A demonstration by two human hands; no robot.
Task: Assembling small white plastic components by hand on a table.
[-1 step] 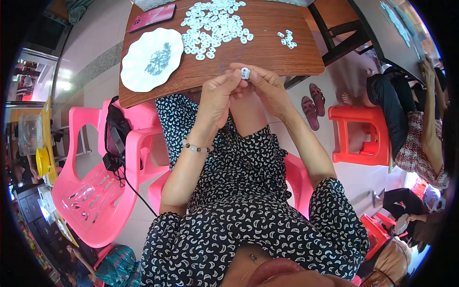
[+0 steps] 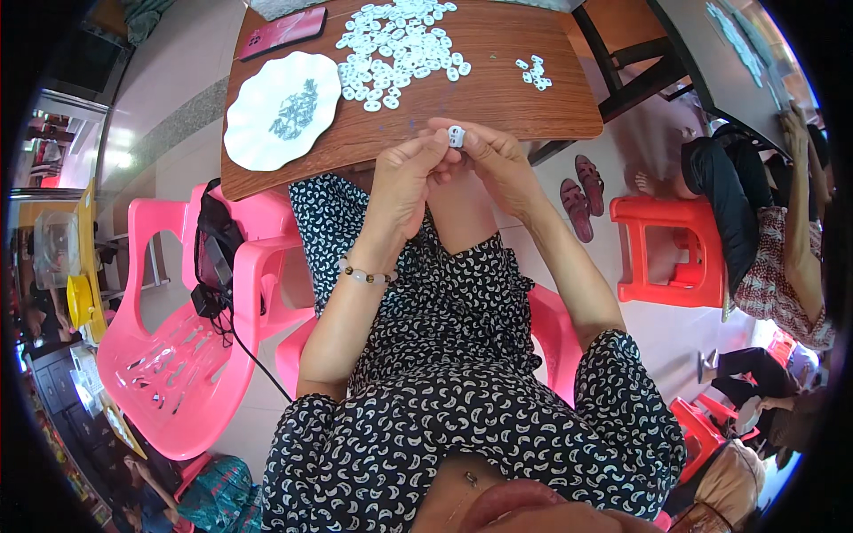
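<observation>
Between my two hands, just off the near edge of the table, is a small white oval plastic piece with dark holes [image 2: 456, 136]. My left hand [image 2: 410, 176] pinches it from the left with thumb and forefinger. From the other side, the thumb and fingers of my right hand [image 2: 499, 164] close on the same piece. A heap of similar white pieces [image 2: 400, 53] lies farther back on the brown wooden table [image 2: 480, 98]. To its left is a white scalloped plate [image 2: 244, 133] bearing a pile of small grey, clear-looking parts [image 2: 296, 111].
A pink phone [image 2: 283, 34] lies at the table's far left. Several white pieces [image 2: 535, 73] form a small group on the right. A pink chair [image 2: 178, 373] with a black bag [image 2: 216, 244] stands left; a red stool [image 2: 671, 253] and a seated person [image 2: 782, 258] are at right.
</observation>
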